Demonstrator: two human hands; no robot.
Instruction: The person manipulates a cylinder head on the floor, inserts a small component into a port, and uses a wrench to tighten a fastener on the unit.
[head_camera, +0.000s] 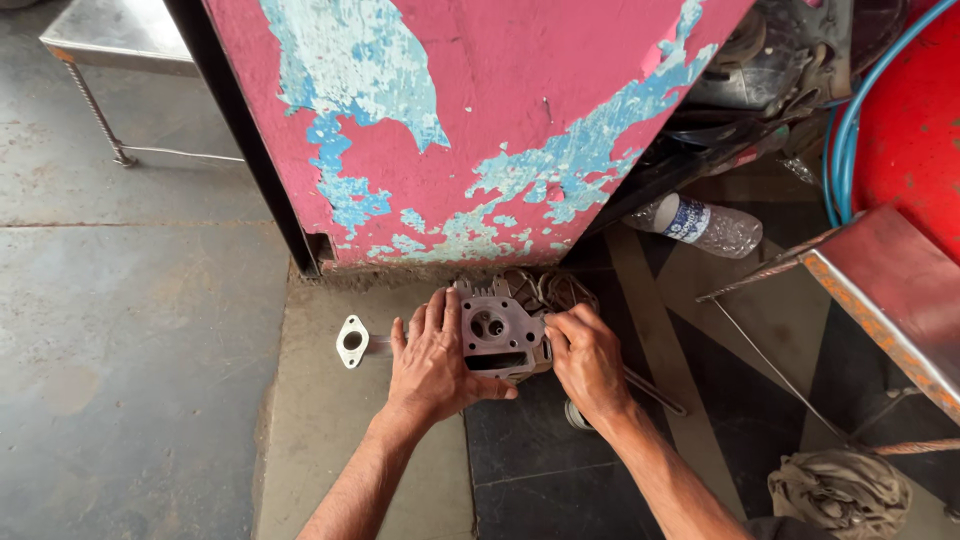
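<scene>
1. Down on the floor, at the foot of a pink cabinet whose paint flakes to pale blue, a grey cast-metal engine cylinder head sits between the person's two hands, its flat machined face turned up toward the camera.

2. Left hand lies over the head's 9 o'clock side, fingers spread along the top edge and thumb hooked under the lower edge at about 5 o'clock; it grasps the casting rather than resting loose.

3. Right hand is curled at the head's 3 o'clock side, fingers bent in against the edge; whether it pinches a small part or only presses on the casting cannot be told.

4. Judged from this, the step in hand is steadying and positioning the head on the floor. Any next move calls for a firm two-handed hold, since the casting looks heavy and sharp-cornered.

5. Materials: the head is dull, matt aluminium-coloured metal with round ports and bolt holes. A pale oval flange gasket with a centre hole lies flat at 9 o'clock, just beyond the left hand. Tangled wire or cord sits behind the head at 12 o'clock.

6. Around: a clear plastic water bottle lies on its side at 2 o'clock, a blue hose curves at the far right, and a crumpled grey rag lies at 4 o'clock.
</scene>
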